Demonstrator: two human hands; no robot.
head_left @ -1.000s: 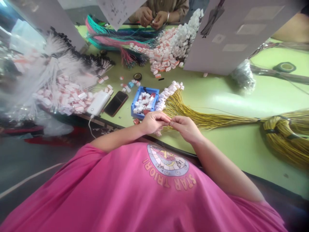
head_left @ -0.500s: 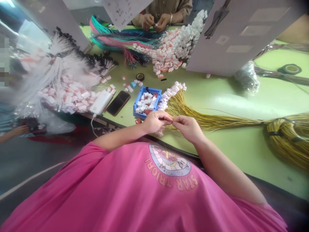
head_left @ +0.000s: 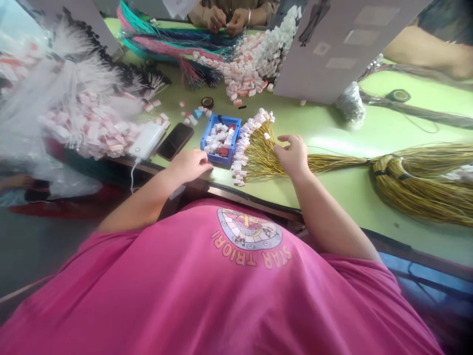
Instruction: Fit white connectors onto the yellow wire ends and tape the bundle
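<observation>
Parted since the earlier frame, the left hand (head_left: 190, 165) curls beside the blue plastic tray (head_left: 220, 159) of small white and red connectors (head_left: 219, 138), while the right hand (head_left: 293, 154) bends over the yellow wire bundle (head_left: 264, 160) lying fanned on the green table (head_left: 332, 133); whether either grasps anything, I cannot tell. Upside-down "STAR TRIORI" lettering (head_left: 236, 254) curves across the bright pink shirt (head_left: 185, 296).
</observation>
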